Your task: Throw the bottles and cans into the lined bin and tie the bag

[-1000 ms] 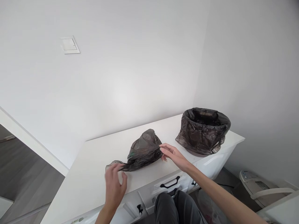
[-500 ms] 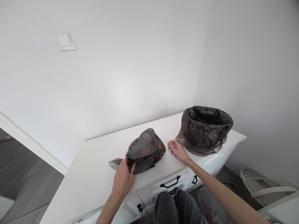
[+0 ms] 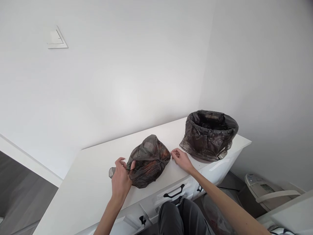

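Observation:
A dark, translucent plastic bag (image 3: 149, 163) lies on the white cabinet top (image 3: 95, 173), with reddish and greenish contents showing through it. My left hand (image 3: 121, 178) is closed around the bag's gathered left end, thumb on the near side; a short tail of plastic sticks out behind the fingers. At the bag's right corner, my right hand (image 3: 182, 160) has its fingertips pinched together against the plastic. To the right of that hand stands a round bin (image 3: 207, 142) lined with a similar dark bag, its mouth facing up and the liner folded over the rim.
White walls rise behind and to the right, with a light switch (image 3: 57, 39) at upper left. Black handles (image 3: 174, 191) mark the cabinet front. A beige appliance with a carrying handle (image 3: 271, 194) stands at lower right, and my knees (image 3: 182, 218) are close to the drawers.
My left hand has shifted left and curled around the bag's end. The bag has turned slightly, showing more of its near side. My right fingertips have come up to its right corner.

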